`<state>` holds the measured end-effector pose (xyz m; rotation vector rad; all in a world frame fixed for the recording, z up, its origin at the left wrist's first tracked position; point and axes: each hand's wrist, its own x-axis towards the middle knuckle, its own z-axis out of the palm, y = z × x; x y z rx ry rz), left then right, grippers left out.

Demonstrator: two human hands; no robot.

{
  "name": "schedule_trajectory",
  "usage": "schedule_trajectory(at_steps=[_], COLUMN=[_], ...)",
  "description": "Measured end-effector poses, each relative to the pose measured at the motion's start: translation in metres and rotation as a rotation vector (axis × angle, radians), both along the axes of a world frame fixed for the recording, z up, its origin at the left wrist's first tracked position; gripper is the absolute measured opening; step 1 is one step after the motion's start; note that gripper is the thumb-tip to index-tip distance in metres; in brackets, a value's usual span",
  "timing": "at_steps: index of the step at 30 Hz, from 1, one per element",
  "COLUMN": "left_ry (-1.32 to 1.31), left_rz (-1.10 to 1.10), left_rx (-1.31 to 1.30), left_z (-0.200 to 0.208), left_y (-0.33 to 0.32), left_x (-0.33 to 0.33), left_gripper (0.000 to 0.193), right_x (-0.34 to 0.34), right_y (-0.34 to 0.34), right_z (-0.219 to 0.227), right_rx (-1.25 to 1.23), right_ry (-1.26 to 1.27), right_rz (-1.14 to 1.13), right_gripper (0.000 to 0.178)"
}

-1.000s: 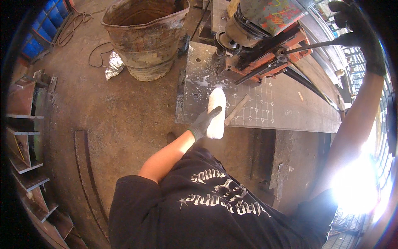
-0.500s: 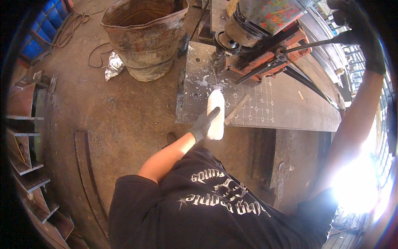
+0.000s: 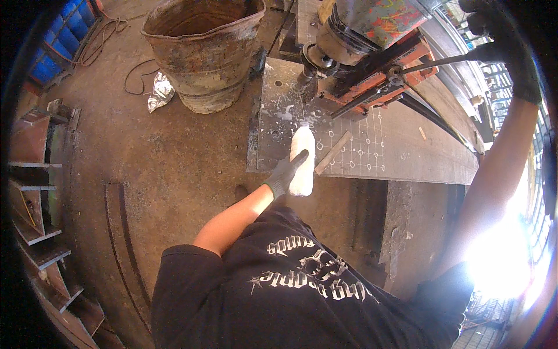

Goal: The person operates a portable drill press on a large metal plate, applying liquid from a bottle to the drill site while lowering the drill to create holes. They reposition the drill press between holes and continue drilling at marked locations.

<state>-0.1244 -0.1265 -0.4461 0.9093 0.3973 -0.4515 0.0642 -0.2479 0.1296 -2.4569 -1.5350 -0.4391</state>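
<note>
My left hand [image 3: 286, 173], in a dark glove, is wrapped round a white plastic bottle [image 3: 302, 160]. The bottle's narrow tip points away from me, and a thin stream runs from it toward the foot of the drill chuck [image 3: 308, 74]. Wet white splashes lie there on the steel plate [image 3: 418, 154]. Up at the far right, my right hand [image 3: 508, 49], gloved too, closes on the end of a metal lever [image 3: 436, 61] of the orange and grey drilling machine [image 3: 372, 75]; dark shadow hides part of its grip. Chalk circles and lines mark the plate.
A rusty, dented drum [image 3: 206, 64] stands beyond the plate on the left, with crumpled foil [image 3: 161, 92] beside it. A flat strip [image 3: 334, 152] lies on the plate. Steel beams [image 3: 35, 180] line the left side. Strong sunlight glares at the right.
Almost nothing differs. Both hands keep their grips, and the bottle stays tilted at the same place.
</note>
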Motion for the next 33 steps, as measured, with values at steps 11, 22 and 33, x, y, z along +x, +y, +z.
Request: schedule_trajectory(at_steps=[11, 22, 33], left_ry=[-0.016, -0.049, -0.072], left_rz=[0.031, 0.008, -0.050], left_rx=[-0.028, -0.040, 0.032], left_z=[0.008, 0.001, -0.009], left_y=[0.006, 0.005, 0.005], left_x=[0.001, 0.001, 0.002], left_gripper=[0.075, 0.081, 0.093], right_x=[-0.010, -0.019, -0.071], right_y=[0.007, 0.021, 0.086], right_z=[-0.003, -0.012, -0.018], right_rx=[0.101, 0.048, 0.227], right_ry=[0.058, -0.077, 0.031], right_rz=[-0.080, -0.173, -0.741], right_gripper=[0.038, 0.037, 0.037])
